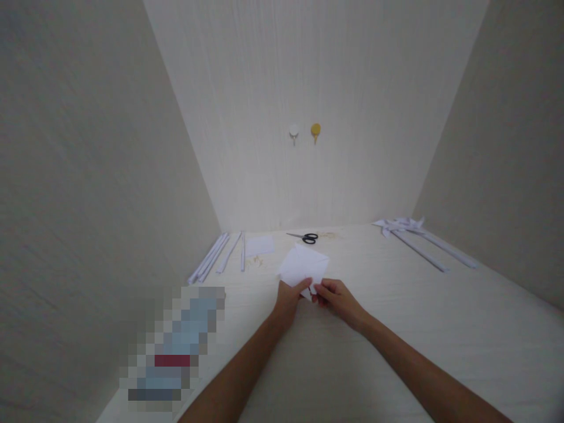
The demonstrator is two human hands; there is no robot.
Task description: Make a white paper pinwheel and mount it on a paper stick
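A square sheet of white paper [303, 262] with slits or creases running in from its corners is held up over the table, turned like a diamond. My left hand [289, 298] grips its lower left part, the thumb lying on top. At its lower right edge, my right hand [333, 295] is closed with thumb and fingertips pinching the paper near the bottom corner. The fingers beneath the sheet are hidden. Just beyond the paper lie scissors [307, 237] with black handles, blades pointing left.
To the left are rolled paper sticks [210, 258], another white sheet [259, 245] and small tan bits [257, 261]. Paper pinwheels [400, 224] with sticks lie at the back right. A pixelated object [185, 341] is at the front left. Two hooks [315, 130] hang on the wall.
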